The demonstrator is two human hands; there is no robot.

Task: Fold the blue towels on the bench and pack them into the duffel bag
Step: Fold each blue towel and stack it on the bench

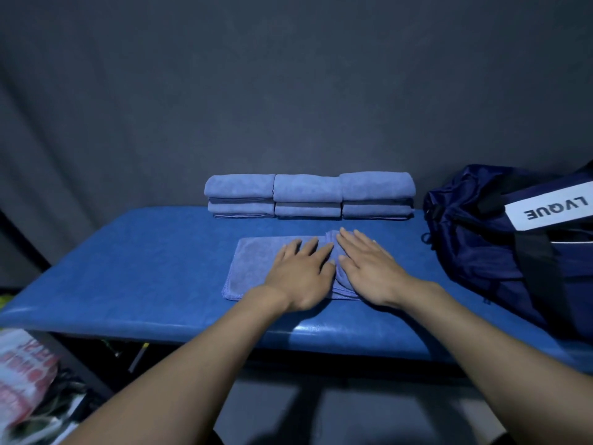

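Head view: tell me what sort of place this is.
Probably a gym or massage room, though that's a guess: a padded blue bench, stacks of folded towels against a dark fabric backdrop, and a navy duffel bag.

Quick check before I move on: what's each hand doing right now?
Left hand: open, fingers flat, pressing on the towel on the bench.
Right hand: open, fingers flat, pressing the same towel; no grip.

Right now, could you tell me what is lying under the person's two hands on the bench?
A partly folded blue towel lies flat on the bench. The left hand and right hand press it with straight fingers. The towel's right part is hidden beneath them.
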